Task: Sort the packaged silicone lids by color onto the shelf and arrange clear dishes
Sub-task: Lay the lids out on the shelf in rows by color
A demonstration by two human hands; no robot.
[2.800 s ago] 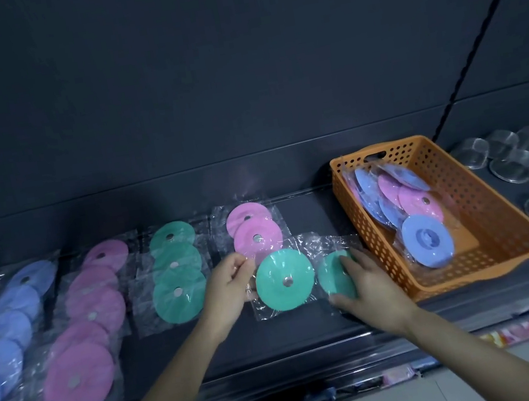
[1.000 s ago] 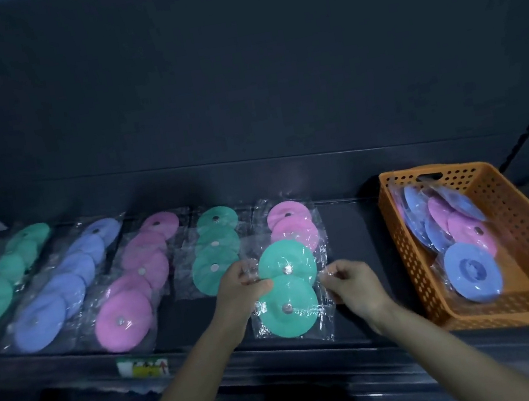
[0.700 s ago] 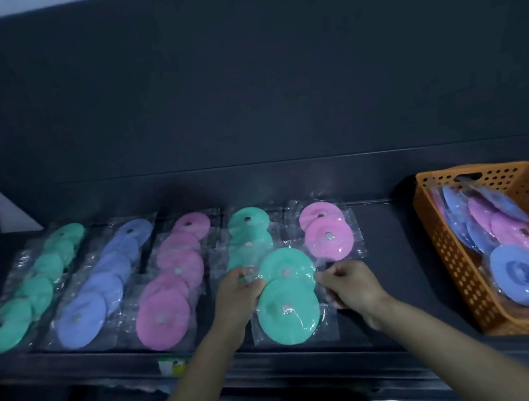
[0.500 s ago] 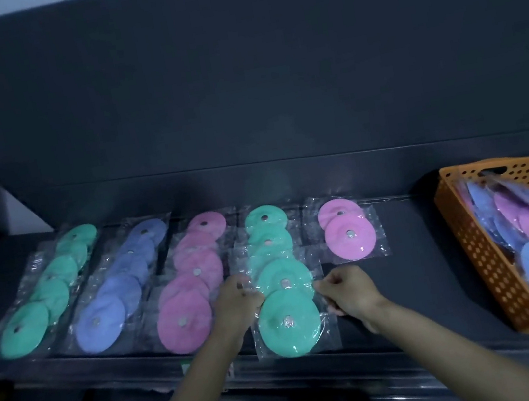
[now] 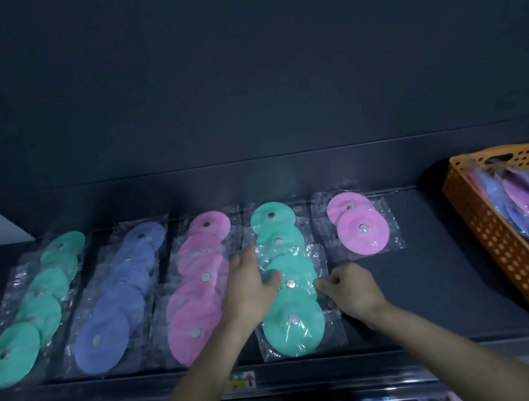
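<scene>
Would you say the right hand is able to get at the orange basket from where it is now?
Probably yes: only bare shelf lies between the right hand, which pinches the green pack, and the basket, though it would have to let go first.

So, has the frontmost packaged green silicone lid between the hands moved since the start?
Yes, leftward: that packaged green silicone lid lay before the short pink lid row, now it fronts the green lid row left of that.

Left hand flat — right hand seemingly pinching.
</scene>
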